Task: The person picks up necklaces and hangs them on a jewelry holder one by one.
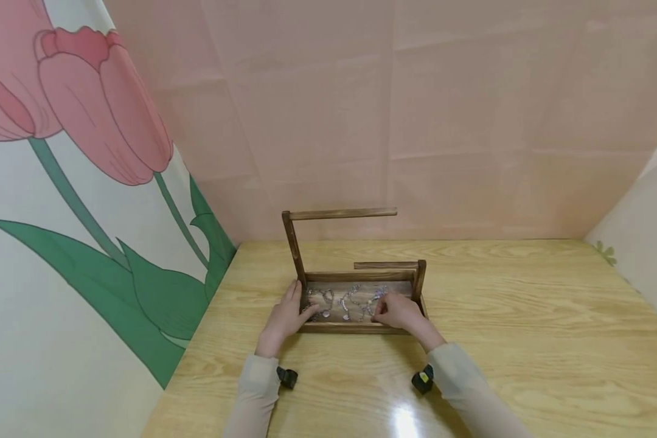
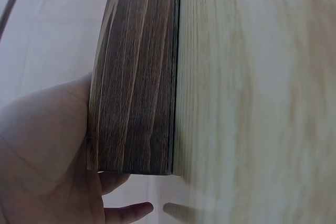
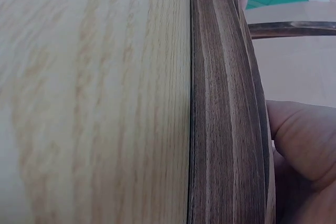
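A dark brown wooden box point(image 1: 356, 328) with two post-and-bar stands stands on the table. Several silvery chain bracelets point(image 1: 328, 298) with charms lie on its floor. My left hand point(image 1: 283, 316) rests at the box's left end, its fingers fairly straight along the outside and its thumb over the front corner. In the left wrist view, that hand point(image 2: 47, 150) lies behind the box's front wall. My right hand point(image 1: 398, 311) reaches inside at the right, fingers curled, fingertips together on a bracelet point(image 1: 369, 306). The front wall point(image 3: 226, 98) hides those fingertips in the right wrist view.
A tall post point(image 1: 294, 246) with a long bar rises at the box's left end. A shorter post point(image 1: 419, 280) with a bar stands at the right end. The box sits on a light wood-grain table point(image 1: 525, 328), before a pink backdrop point(image 1: 443, 121).
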Available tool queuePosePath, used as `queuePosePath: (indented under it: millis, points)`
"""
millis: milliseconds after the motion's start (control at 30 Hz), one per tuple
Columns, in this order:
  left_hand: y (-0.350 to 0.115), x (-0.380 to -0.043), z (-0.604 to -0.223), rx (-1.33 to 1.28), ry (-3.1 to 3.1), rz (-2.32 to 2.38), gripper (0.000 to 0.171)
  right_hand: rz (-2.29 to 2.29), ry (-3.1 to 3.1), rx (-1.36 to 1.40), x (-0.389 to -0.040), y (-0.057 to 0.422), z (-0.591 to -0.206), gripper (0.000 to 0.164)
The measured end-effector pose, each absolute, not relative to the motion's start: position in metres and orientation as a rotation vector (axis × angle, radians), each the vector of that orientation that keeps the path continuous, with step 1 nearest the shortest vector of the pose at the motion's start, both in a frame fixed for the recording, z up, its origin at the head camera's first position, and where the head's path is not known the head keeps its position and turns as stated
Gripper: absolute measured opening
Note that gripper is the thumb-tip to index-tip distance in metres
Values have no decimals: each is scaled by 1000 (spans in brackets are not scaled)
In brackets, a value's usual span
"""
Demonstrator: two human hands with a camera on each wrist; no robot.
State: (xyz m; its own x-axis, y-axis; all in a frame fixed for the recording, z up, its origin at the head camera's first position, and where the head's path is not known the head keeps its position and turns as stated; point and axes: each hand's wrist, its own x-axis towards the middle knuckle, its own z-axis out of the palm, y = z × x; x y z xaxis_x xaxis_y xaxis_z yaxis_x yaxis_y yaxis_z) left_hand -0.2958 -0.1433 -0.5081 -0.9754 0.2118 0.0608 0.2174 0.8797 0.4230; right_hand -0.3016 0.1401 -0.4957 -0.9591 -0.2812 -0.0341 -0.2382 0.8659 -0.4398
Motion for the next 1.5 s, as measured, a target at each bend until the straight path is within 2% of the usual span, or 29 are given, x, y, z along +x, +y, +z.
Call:
queuePosePath:
  millis: [267,467,600,967,1267,1500]
  points:
    - [-145,-296,-511,-355,-3059,-710,90,-684,2993,-450,-300,140,-501,15]
    - [-146,-296,-511,-402,-3059,-709,92,-725,2994,-420,-301,139,-503,31]
    - [-146,-294,-509,-405,-3062,-731,92,-750,2996,-416,-301,138,-504,36]
    - [-148,-294,-511,-407,-3099,-791,90,-786,3019,-434,-300,141,-506,32]
    - [-147,-295,-511,-411,-3090,-810,90,-1046,2958,-520,-302,146,-508,37]
    - [-146,-293,-509,-405,-3092,-795,89,-1240,2899,-566,-303,149,-506,32]
